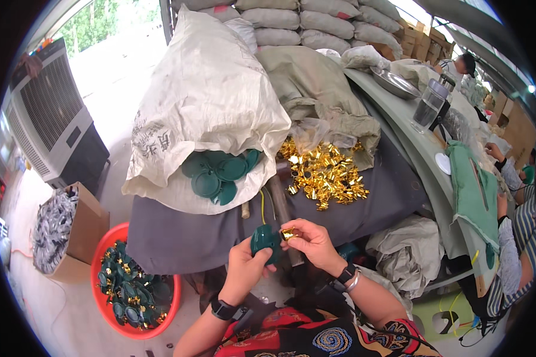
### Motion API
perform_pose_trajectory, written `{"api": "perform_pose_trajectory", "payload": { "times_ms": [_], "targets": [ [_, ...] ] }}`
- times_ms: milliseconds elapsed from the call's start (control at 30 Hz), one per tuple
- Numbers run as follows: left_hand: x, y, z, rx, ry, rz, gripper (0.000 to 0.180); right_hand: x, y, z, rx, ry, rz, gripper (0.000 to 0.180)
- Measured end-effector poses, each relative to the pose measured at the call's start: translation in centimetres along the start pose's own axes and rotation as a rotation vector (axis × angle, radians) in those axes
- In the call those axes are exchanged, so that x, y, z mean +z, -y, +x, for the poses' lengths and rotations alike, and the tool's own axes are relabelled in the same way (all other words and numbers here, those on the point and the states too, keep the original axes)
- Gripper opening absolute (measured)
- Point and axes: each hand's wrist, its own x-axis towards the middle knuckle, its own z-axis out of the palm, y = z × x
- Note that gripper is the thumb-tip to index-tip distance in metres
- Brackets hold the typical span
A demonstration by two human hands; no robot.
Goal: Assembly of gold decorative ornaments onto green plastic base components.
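My left hand (244, 269) grips a dark green round plastic cap (264, 243), tilted on edge near the table's front. Close beside it, my right hand (313, 245) pinches a small shiny gold piece (289, 234) between thumb and fingers. Whether the gold piece touches the cap I cannot tell. Beyond my hands lies a large white woven sack (205, 107), its mouth open toward me with several green caps (211, 178) inside. To its right, a heap of gold pieces (327, 178) spills from an olive sack (315, 74) onto the dark cloth.
An orange-red tub (95, 279) of green and gold parts stands at lower left, beside a cardboard box (89, 232) and an air cooler (53, 113). On the right, a side table (399, 113) bears a bottle (429, 106) and green cloth (467, 184); another person's arms (509, 256) are there.
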Motion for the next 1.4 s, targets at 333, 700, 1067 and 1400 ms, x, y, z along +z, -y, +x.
{"api": "perform_pose_trajectory", "payload": {
  "times_ms": [333, 700, 1067, 1400],
  "targets": [
    [1.0, 1.5, 3.1, 0.029, -0.090, -0.049, 0.022, -5.2, -2.8, 3.2, -0.012, -0.300, 0.228, 0.026],
    [1.0, 1.9, 2.8, 0.015, -0.075, -0.015, 0.022, -5.8, -1.5, 3.0, 0.019, -0.287, 0.375, 0.026],
    [2.6, -0.3, -0.8, 0.044, -0.035, 0.028, 0.013, 0.7, 1.6, -1.4, -0.069, -0.002, -0.037, 0.026],
    [2.2, 0.0, -1.8, 0.121, -0.037, 0.128, 0.013, 2.2, 2.2, -2.0, -0.161, 0.026, -0.510, 0.024]
  ]
}}
